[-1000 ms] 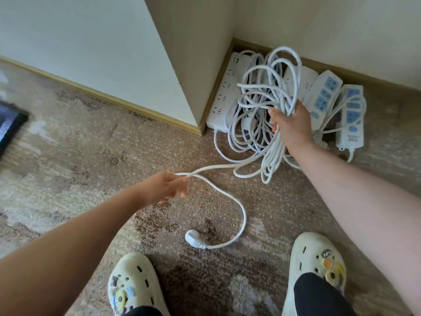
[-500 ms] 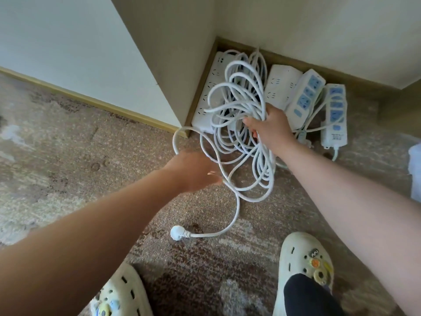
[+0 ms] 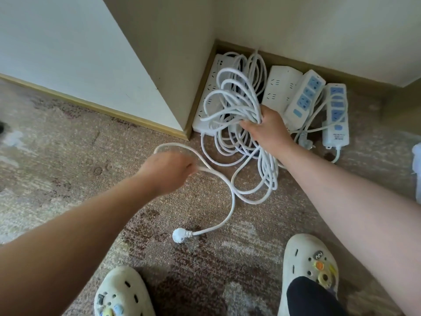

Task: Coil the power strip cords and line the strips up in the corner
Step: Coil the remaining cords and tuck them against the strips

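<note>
Left hand (image 3: 166, 173) lower (fingers hidden)

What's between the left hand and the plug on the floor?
Head view: only the loose tail of the white cord on bare carpet, running from the left hand down to the plug. Nothing else lies there.

Mottled brown-beige carpet (image 3: 68, 137) covers the floor. Pair of cream clogs with charms: one (image 3: 123, 293) at bottom edge, other (image 3: 309, 265) bottom right. Wooden baseboard (image 3: 95, 108) under white wall (image 3: 57, 42). Pale object (image 3: 417, 169) at right edge, possibly cloth.
</note>
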